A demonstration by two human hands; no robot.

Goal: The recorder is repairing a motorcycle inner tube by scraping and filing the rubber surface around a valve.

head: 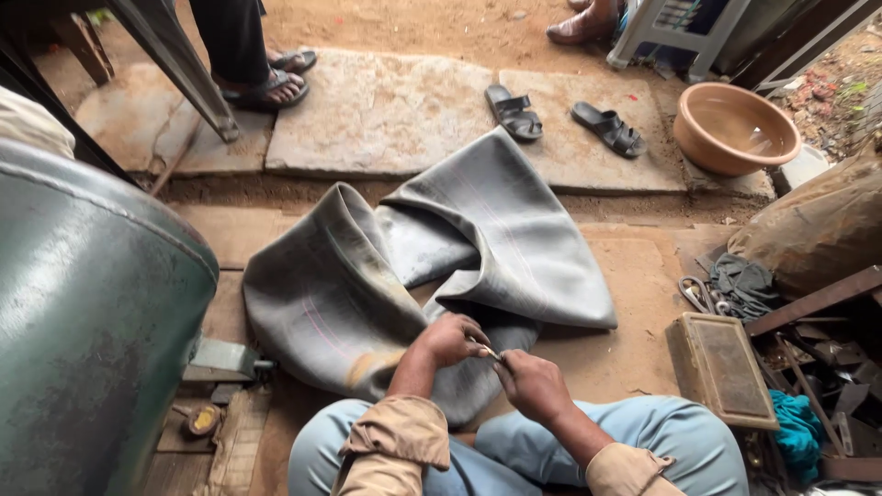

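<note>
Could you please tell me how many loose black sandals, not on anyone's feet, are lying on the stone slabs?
2. One sandal lies on the slab above the grey inner tube; the other sandal lies just right of it, nearer the brown basin. Others may be out of frame.

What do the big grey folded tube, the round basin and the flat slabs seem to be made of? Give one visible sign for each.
Grey tube: probably rubber, matt and dusty; it flops in soft folds where both hands work on it.
Basin: looks like plastic or glazed clay, smooth brownish surface with a slight sheen.
Slabs: stone or perhaps concrete, rough, pale, with chipped edges.
</note>
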